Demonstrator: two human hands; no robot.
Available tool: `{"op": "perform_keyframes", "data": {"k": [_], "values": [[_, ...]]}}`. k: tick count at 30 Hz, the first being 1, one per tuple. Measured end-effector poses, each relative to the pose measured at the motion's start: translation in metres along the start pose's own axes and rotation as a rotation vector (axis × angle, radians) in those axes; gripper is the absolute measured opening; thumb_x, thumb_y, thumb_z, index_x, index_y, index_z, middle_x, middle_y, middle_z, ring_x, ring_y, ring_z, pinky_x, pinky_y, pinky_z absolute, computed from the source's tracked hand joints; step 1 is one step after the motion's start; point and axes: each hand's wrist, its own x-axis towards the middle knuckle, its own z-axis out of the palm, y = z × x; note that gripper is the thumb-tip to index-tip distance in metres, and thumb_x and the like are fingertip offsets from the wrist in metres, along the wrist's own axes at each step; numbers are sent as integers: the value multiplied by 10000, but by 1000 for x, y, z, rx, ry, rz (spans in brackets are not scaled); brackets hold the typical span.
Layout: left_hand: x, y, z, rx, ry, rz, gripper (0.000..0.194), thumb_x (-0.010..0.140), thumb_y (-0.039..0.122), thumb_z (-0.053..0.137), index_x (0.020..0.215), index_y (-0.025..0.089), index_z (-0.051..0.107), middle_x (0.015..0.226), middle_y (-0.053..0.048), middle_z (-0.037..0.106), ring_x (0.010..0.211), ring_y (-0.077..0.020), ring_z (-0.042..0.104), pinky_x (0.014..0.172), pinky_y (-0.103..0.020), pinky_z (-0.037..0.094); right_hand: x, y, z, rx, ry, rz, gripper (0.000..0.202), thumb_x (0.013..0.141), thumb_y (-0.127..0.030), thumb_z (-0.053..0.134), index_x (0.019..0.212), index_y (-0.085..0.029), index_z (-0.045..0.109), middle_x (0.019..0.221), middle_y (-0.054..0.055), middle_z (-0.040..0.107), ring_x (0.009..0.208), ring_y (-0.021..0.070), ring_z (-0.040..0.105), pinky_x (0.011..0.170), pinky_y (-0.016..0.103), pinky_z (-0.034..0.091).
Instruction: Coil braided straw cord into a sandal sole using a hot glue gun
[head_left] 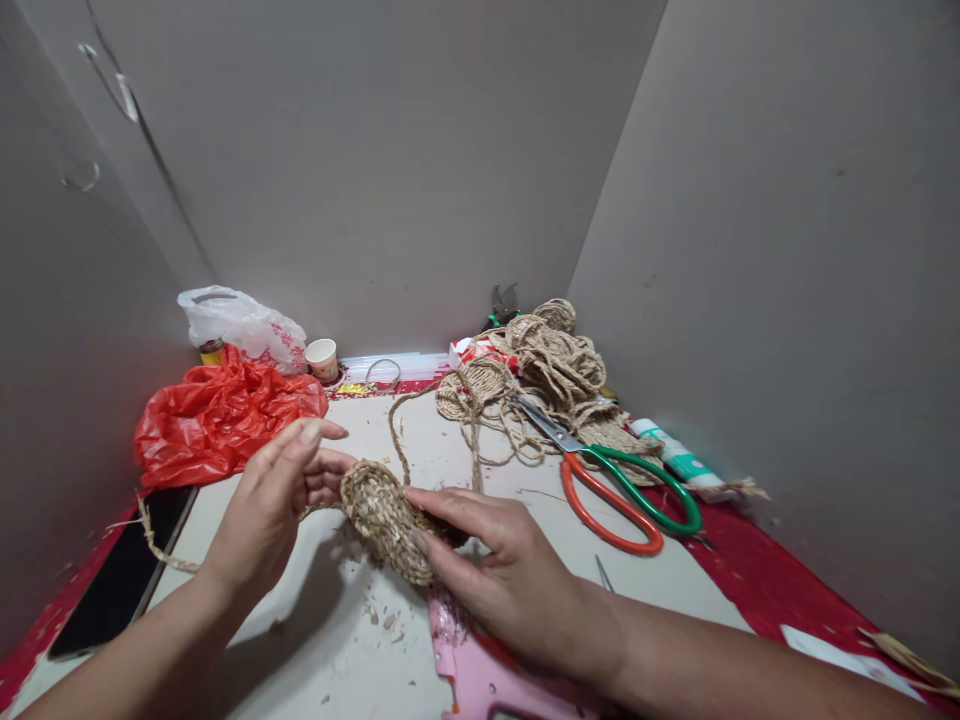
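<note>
Right hand gripping a small woven straw piece, left hand curved at its edge, pink glue gun beneath, orange-and-green-handled scissors against a heap of braided cord, red plastic bag between a paper cup and a dark phone.

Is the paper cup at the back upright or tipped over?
Upright: the paper cup has its open mouth on top, its wall running down below it.

Woven piece – rough, matt straw
</note>
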Motion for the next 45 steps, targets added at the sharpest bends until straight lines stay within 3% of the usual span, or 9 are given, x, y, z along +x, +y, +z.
{"op": "perform_keyframes", "data": {"k": [5,9,14,17,24,28,37,45], "values": [[14,-2,-8,-47,198,188,273,821,389,651,673,172,580,618,4,605,581,-113,548,608,-228,475,1,-1,0,26,34,60,310,834,-126,564,1110,-156,702,939,85,762,791,171,716,723,313,593],[18,-16,-3,-157,149,108,391,793,363,693,543,184,452,497,61,395,471,-84,399,513,-211,427,2,-1,-1,38,98,76,316,817,-133,588,1104,-176,711,957,80,767,775,173,725,761,333,608],[0,-34,15,-140,-56,-7,274,845,451,617,823,179,648,799,-32,637,672,-131,569,599,-240,480,2,2,0,39,147,140,304,809,-152,599,1086,-152,723,981,94,764,761,182,733,766,342,621],[-10,-41,24,-105,-150,-44,231,843,390,649,979,205,678,899,-41,682,725,-138,601,647,-250,499,3,2,0,51,145,171,311,810,-148,593,1095,-145,718,1008,99,759,799,189,736,784,343,619],[-11,-51,24,-71,-103,-70,205,773,259,744,968,198,731,925,-39,737,836,-164,655,790,-267,520,1,1,-1,0,78,89,339,845,-149,580,1172,-143,667,1069,97,744,890,190,727,857,310,585],[-9,-51,22,-72,-101,-64,193,787,250,733,976,213,733,917,-22,742,827,-154,656,772,-250,521,-3,4,-1,-40,80,4,358,874,-144,549,1226,-115,608,1078,121,734,910,188,721,841,286,579],[-10,-53,20,-42,-108,-45,172,798,244,724,964,199,732,880,-13,738,799,-131,641,758,-218,508,-1,6,0,-89,110,-137,273,875,-89,525,1120,-73,645,897,130,746,824,188,722,752,283,594],[-8,-52,24,-5,-74,-44,130,764,263,754,855,171,746,781,-15,722,723,-120,619,697,-202,500,-2,9,6,-83,120,-159,300,874,-78,510,1135,-106,656,968,138,746,850,176,717,767,285,602]]}}
